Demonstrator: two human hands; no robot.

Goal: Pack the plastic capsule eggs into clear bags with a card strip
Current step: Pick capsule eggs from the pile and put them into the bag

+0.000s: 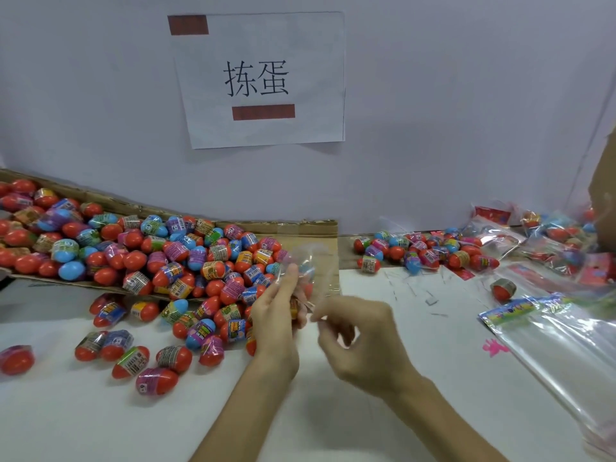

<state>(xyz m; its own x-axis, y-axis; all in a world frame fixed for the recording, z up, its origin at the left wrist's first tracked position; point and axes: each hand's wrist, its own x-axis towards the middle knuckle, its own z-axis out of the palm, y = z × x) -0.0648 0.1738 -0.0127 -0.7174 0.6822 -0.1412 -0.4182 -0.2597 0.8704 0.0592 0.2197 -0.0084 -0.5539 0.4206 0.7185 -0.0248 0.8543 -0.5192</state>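
Note:
My left hand [278, 315] holds a small clear bag [310, 275] upright above the white table; blurred capsule eggs show inside it. My right hand [360, 338] is just right of the bag, fingers curled, pinching its lower right edge. A big heap of red, blue and wrapped capsule eggs [160, 261] covers a flat cardboard sheet [310, 228] on the left and spills onto the table. A stack of clear bags with colourful card strips [546, 331] lies at the right.
A smaller cluster of eggs [423, 251] and filled bags [550, 241] lie at the back right. One loose egg [502, 289] sits near the bag stack. A paper sign [260, 78] hangs on the wall. White table [416, 311] lies between the piles.

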